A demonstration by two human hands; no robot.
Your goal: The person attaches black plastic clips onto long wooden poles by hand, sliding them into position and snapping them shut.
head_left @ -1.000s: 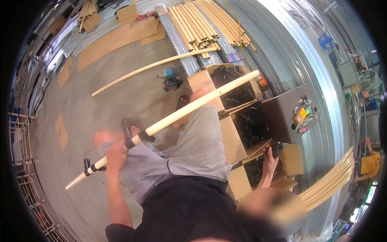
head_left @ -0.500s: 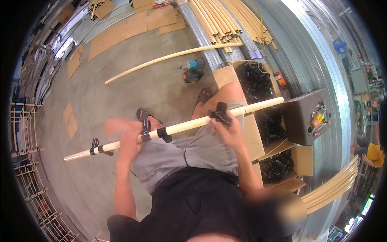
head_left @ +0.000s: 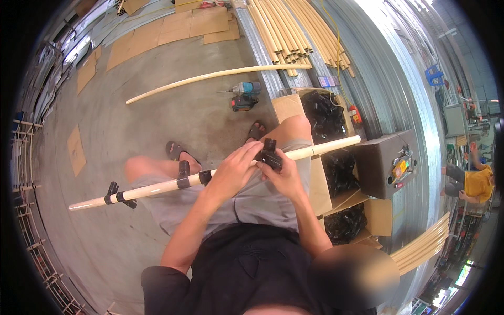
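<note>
A long cream pipe (head_left: pixel 152 188) lies across my thighs, its right end slightly higher in the picture. My right hand (head_left: pixel 286 176) is closed around a black pipe joint (head_left: pixel 270 158) on the pipe's right half. Reaching over from the left, my left hand (head_left: pixel 235 170) has its fingers together against the same joint. Their tips are partly hidden, and so is how the joint sits around the pipe. Left of my left hand, a black joint (head_left: pixel 183 176) stands up from the pipe beside a black collar (head_left: pixel 205 177). Another black joint (head_left: pixel 112 193) is near the pipe's left end.
On my right, open cardboard boxes (head_left: pixel 379 218) hold black fittings beside a grey-brown box (head_left: pixel 380 163). A cordless drill (head_left: pixel 244 95) and a loose pipe (head_left: pixel 210 76) lie ahead. Pipes (head_left: pixel 281 37) are stacked on metal profiles. Far right, a person in yellow (head_left: pixel 476 184) sits.
My left hand has left the pipe's left part and moved right to the joint at my right hand. The pipe has shifted slightly left in view.
</note>
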